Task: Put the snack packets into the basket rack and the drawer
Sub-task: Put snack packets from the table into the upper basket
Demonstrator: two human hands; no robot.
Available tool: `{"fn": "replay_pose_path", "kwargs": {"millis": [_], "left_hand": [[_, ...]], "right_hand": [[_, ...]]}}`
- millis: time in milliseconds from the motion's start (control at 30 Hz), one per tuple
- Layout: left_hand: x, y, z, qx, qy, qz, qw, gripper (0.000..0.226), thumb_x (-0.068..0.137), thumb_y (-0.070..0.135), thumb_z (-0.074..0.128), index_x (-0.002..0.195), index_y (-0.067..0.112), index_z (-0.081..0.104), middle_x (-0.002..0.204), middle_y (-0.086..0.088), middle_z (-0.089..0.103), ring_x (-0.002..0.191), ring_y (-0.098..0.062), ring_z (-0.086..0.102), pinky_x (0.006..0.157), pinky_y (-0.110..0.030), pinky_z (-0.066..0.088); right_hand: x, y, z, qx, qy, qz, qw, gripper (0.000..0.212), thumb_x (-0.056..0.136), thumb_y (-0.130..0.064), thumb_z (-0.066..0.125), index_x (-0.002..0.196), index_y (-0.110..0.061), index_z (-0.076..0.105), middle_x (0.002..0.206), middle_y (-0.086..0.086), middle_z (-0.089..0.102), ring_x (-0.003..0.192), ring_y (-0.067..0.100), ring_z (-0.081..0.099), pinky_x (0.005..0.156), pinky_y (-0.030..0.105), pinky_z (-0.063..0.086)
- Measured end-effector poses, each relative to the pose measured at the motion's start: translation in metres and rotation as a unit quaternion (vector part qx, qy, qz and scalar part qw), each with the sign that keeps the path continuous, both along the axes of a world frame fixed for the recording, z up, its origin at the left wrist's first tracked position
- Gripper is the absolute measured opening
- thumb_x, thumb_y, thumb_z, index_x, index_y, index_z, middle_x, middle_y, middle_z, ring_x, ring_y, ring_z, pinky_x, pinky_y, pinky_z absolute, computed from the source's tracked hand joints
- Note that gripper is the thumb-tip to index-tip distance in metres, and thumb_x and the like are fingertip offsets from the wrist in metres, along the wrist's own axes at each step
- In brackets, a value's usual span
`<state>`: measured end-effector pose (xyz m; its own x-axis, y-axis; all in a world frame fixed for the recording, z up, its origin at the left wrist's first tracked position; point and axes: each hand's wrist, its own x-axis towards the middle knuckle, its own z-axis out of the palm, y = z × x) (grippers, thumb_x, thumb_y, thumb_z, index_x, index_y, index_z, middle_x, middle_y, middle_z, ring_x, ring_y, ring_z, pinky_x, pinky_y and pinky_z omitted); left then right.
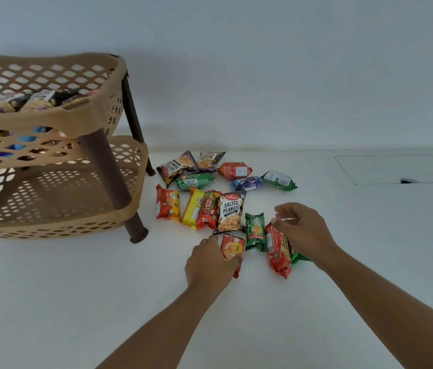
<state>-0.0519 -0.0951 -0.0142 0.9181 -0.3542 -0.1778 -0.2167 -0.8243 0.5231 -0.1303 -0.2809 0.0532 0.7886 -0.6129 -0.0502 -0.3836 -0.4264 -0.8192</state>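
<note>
Several snack packets lie scattered on the white surface right of a tan basket rack (119, 75). My left hand (207, 262) closes around a small red-orange packet (232, 247). My right hand (303, 230) rests with curled fingers on the top of a long red chips packet (276, 251), with a green packet partly hidden under it. Between my hands lies a green biscuit packet (254, 231). A white salted peanuts packet (230, 211) sits just beyond my left hand. The rack's top basket holds several packets (31, 101).
The rack has dark brown legs (109, 166) and a lower basket (82, 193) with nothing visible in it. A flush panel with a dark notch (407, 181) lies in the surface at the far right. A plain wall stands behind.
</note>
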Motion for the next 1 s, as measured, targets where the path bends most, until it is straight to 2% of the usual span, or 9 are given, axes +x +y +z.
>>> {"fn": "replay_pose_path", "kwargs": {"millis": [100, 167, 300, 400, 500, 600, 700, 900, 1000], "left_hand": [[0.0, -0.003, 0.005, 0.007, 0.053, 0.005, 0.999, 0.066, 0.07, 0.066, 0.067, 0.119, 0.023, 0.056, 0.105, 0.007, 0.061, 0.091, -0.014, 0.058, 0.069, -0.029, 0.048], [0.001, -0.002, 0.009, 0.019, 0.1, 0.015, 0.995, 0.065, 0.063, 0.063, 0.071, 0.112, 0.023, 0.058, 0.097, 0.008, 0.06, 0.086, -0.013, 0.059, 0.069, -0.028, 0.052], [-0.002, 0.008, 0.013, 0.038, 0.177, 0.019, 0.983, 0.075, 0.046, 0.063, 0.072, 0.108, 0.024, 0.056, 0.096, 0.006, 0.063, 0.085, -0.013, 0.062, 0.075, -0.034, 0.058], [-0.006, 0.017, 0.016, 0.025, 0.211, 0.023, 0.977, 0.076, 0.04, 0.063, 0.073, 0.103, 0.029, 0.049, 0.09, 0.012, 0.055, 0.08, -0.008, 0.059, 0.062, -0.028, 0.056], [-0.009, 0.022, 0.021, -0.033, 0.251, 0.038, 0.967, 0.075, 0.047, 0.054, 0.078, 0.109, 0.03, 0.044, 0.094, 0.012, 0.051, 0.084, -0.01, 0.057, 0.061, -0.026, 0.054], [-0.013, 0.025, 0.027, -0.129, 0.299, 0.06, 0.944, 0.069, 0.06, 0.041, 0.078, 0.116, 0.029, 0.041, 0.1, 0.01, 0.05, 0.087, -0.012, 0.057, 0.054, -0.021, 0.05], [-0.017, 0.025, 0.034, -0.211, 0.323, 0.083, 0.919, 0.054, 0.076, 0.031, 0.073, 0.117, 0.03, 0.039, 0.102, 0.007, 0.051, 0.087, -0.014, 0.057, 0.041, -0.013, 0.045], [-0.023, 0.021, 0.043, -0.285, 0.328, 0.129, 0.891, 0.047, 0.083, 0.024, 0.069, 0.116, 0.033, 0.036, 0.099, 0.007, 0.05, 0.085, -0.013, 0.057, 0.048, -0.018, 0.046], [-0.025, 0.022, 0.047, -0.303, 0.325, 0.14, 0.885, 0.045, 0.084, 0.023, 0.069, 0.116, 0.032, 0.038, 0.098, 0.006, 0.052, 0.081, -0.013, 0.059, 0.041, -0.016, 0.047]], "right_hand": [[0.001, -0.011, -0.006, -0.011, 0.019, 0.006, 1.0, 0.023, 0.086, -0.023, 0.07, 0.109, -0.026, 0.066, 0.103, -0.011, 0.067, 0.086, -0.004, 0.063, 0.057, 0.009, 0.043], [0.002, -0.018, -0.01, -0.021, 0.037, 0.016, 0.999, 0.026, 0.085, -0.016, 0.069, 0.109, -0.026, 0.065, 0.106, -0.009, 0.067, 0.087, -0.004, 0.062, 0.053, 0.007, 0.043], [0.006, -0.031, -0.015, -0.037, 0.066, 0.024, 0.997, 0.031, 0.082, -0.007, 0.067, 0.107, -0.025, 0.065, 0.108, -0.006, 0.067, 0.089, 0.004, 0.063, 0.063, 0.01, 0.041], [0.008, -0.036, -0.018, -0.1, 0.15, 0.02, 0.983, 0.034, 0.081, -0.024, 0.069, 0.113, -0.019, 0.062, 0.102, -0.003, 0.067, 0.089, 0.014, 0.063, 0.067, 0.022, 0.042], [0.008, -0.028, -0.023, -0.167, 0.237, 0.028, 0.957, 0.048, 0.078, -0.049, 0.066, 0.109, -0.017, 0.049, 0.082, -0.004, 0.058, 0.076, 0.017, 0.059, 0.056, 0.026, 0.038], [0.008, -0.017, -0.029, -0.208, 0.271, 0.037, 0.939, 0.052, 0.076, -0.061, 0.064, 0.098, -0.019, 0.042, 0.076, -0.003, 0.049, 0.073, 0.019, 0.055, 0.05, 0.028, 0.035], [0.009, -0.009, -0.03, -0.239, 0.276, 0.042, 0.93, 0.053, 0.076, -0.062, 0.064, 0.096, -0.021, 0.038, 0.074, -0.005, 0.043, 0.074, 0.019, 0.053, 0.048, 0.026, 0.032], [0.007, 0.004, -0.031, -0.261, 0.292, 0.055, 0.918, 0.05, 0.076, -0.057, 0.065, 0.103, -0.021, 0.044, 0.071, -0.008, 0.038, 0.07, 0.016, 0.049, 0.049, 0.026, 0.034], [0.007, 0.007, -0.031, -0.258, 0.285, 0.048, 0.922, 0.054, 0.078, -0.055, 0.065, 0.112, -0.019, 0.044, 0.073, -0.007, 0.041, 0.074, 0.017, 0.051, 0.054, 0.028, 0.039]]}}
